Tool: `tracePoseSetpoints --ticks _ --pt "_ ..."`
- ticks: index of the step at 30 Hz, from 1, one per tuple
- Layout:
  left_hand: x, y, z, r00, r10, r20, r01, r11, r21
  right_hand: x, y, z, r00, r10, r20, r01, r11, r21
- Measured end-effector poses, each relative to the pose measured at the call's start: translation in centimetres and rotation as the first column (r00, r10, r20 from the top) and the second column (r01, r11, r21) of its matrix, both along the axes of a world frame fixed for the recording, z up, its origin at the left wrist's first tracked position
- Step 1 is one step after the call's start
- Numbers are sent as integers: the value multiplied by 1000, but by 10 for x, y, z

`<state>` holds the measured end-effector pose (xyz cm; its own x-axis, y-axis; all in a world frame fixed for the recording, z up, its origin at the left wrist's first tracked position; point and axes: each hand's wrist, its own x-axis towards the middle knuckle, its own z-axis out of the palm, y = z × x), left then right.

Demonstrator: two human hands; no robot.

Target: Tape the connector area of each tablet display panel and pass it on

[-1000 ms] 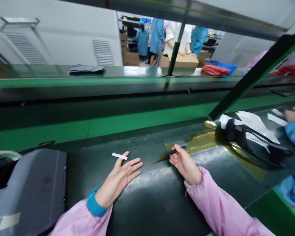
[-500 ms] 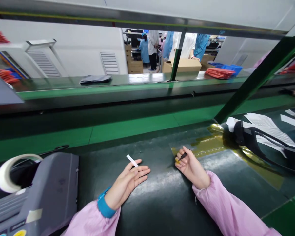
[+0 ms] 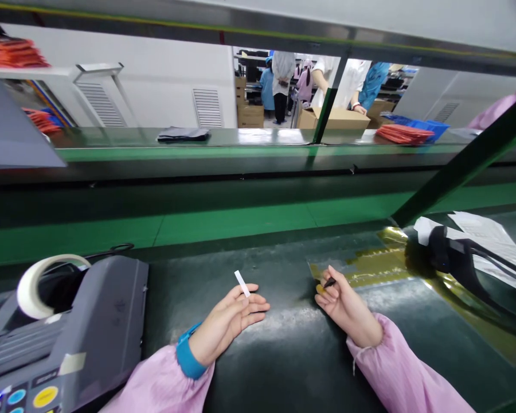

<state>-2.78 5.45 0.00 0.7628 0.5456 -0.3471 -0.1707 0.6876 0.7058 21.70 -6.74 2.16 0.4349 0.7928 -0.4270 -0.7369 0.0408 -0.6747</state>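
Note:
My left hand [image 3: 230, 321], palm partly up with a blue band at the wrist, pinches a narrow white strip [image 3: 241, 283] between thumb and forefinger; its other fingers stretch out to the right. To the right, my right hand [image 3: 348, 307] is closed around a small black pointed tool [image 3: 329, 283], most of it hidden by the fingers. A bit of amber film [image 3: 320, 289] shows at those fingertips. Both hands are over the dark green work surface [image 3: 279, 367], apart from each other.
A grey tape dispenser [image 3: 120, 310] with a cream tape roll [image 3: 26, 292] stands at left. Amber tape [image 3: 374, 267] covers the surface at right, near a black strap-like object [image 3: 441, 249] and papers [image 3: 485, 229]. A green post [image 3: 464, 155] slants at right. People stand beyond the shelf.
My view has turned a little left, so the scene sits farther right. The white strip stands slightly steeper in my left hand. Both hands keep their grips.

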Motion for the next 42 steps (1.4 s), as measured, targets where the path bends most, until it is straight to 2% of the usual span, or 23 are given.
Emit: tracePoseSetpoints --ticks 10,23,31,42 --pt "1 -3 23 1000 -21 19 22 999 -34 -1 -3 -5 1000 0 -31 -1 1000 -24" --pt "0 -5 20 1000 -25 17 25 1000 -5 -3 -3 -1 999 32 -9 -33 997 -76" --pt "-1 -3 10 998 -34 53 34 999 -12 -4 -2 -1 999 16 -31 -20 990 -140" --pt "1 -4 16 1000 -10 2 10 1000 -19 5 -5 -11 991 129 -36 -130 990 -48"
